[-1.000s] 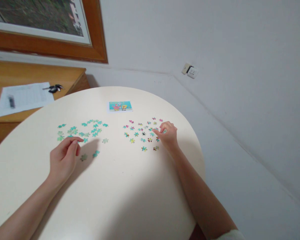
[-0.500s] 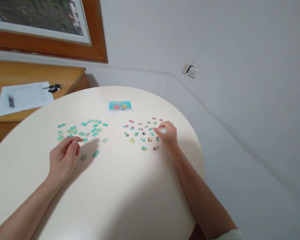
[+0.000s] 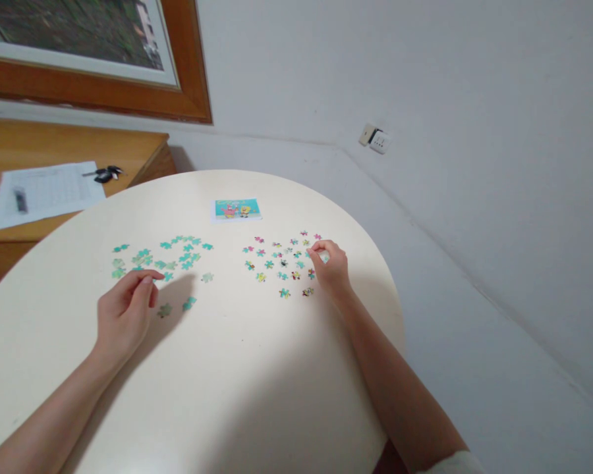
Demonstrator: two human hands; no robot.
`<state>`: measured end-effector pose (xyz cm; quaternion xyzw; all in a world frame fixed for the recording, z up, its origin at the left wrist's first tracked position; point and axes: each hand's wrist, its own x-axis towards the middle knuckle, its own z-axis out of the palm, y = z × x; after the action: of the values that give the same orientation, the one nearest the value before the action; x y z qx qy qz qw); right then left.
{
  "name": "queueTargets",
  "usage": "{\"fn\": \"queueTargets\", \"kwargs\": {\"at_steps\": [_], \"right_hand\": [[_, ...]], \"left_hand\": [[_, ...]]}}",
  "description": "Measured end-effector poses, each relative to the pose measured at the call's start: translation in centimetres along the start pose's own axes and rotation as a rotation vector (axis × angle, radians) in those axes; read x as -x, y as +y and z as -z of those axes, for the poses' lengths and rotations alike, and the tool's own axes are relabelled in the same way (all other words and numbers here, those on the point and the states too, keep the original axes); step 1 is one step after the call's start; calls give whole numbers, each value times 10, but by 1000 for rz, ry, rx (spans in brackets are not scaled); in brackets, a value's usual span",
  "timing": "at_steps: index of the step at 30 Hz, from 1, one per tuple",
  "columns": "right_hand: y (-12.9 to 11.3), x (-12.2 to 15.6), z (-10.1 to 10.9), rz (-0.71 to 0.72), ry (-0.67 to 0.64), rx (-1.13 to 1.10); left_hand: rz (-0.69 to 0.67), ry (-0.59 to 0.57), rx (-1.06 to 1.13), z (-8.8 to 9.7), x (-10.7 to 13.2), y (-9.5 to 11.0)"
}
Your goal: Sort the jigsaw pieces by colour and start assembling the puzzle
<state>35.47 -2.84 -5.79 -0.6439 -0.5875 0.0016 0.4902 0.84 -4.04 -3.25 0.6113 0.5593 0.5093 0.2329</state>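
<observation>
— Why split?
— Grouped by colour, apparently: teal-green jigsaw pieces (image 3: 186,265) by the left hand (image 3: 124,306), multicoloured jigsaw pieces (image 3: 283,263) by the right hand (image 3: 332,268), on the round white surface (image 3: 242,375).
— Grip?
— Both are curled; closure and contents cannot be told.

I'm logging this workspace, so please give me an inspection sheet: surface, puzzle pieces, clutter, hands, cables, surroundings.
Surface: round pale table, partly shadowed.
Job's things: green-teal pieces at left, multicoloured pieces at right, picture card behind.
Clutter: paper, dark blurred object and apparent keys on the wooden desk.
Left hand: beside the green-teal pieces, fingers curled; grip contents unclear.
Right hand: at the multicoloured pieces, thumb and finger close together; grip contents unclear.
Cables: nothing seen.
Surroundings: pale wall, wall socket, wooden frame.
</observation>
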Motion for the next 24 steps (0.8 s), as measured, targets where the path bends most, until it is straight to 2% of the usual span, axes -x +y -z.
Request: {"fn": "queueTargets", "kwargs": {"at_steps": [13,19,24], "right_hand": [[-7,1,1,-16,29,-20],[-11,1,4,-74,32,-71],[-15,2,5,-167,-22,-121]], "left_hand": [[-3,-3,-33,1,-1,0],[-22,-10,-20,0,0,-2],[-21,-7,-26,0,0,3]]}}
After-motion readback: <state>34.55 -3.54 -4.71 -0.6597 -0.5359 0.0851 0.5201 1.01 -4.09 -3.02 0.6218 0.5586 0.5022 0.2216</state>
